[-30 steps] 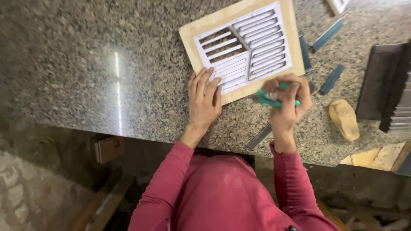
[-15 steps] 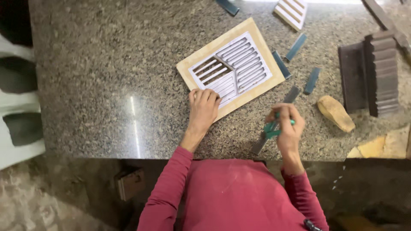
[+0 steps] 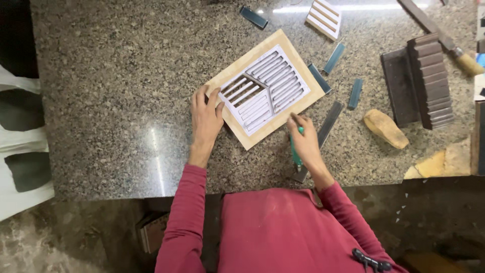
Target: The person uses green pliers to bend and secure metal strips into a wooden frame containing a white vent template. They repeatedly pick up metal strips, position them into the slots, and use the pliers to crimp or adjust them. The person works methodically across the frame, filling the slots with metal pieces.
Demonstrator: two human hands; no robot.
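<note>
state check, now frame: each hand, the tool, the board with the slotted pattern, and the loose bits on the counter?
left hand: flat, pressing the board's corner
right hand: shut on green-handled tool, at the board's near edge
green-handled tool: gripped, working end hidden
board: flat on the counter, angled, partly cut into slots
blue strips: loose beside the board
stone: lying untouched

One tan board [image 3: 298,48] with a white slotted pattern lies on one speckled stone counter [image 3: 116,76]. One smaller slatted piece [image 3: 324,18] sits at the far edge. Five dark blue-grey strips are scattered to the right and far side. One ridged dark block [image 3: 429,81], one tan stone [image 3: 385,128] and two hands complete the count.
</note>
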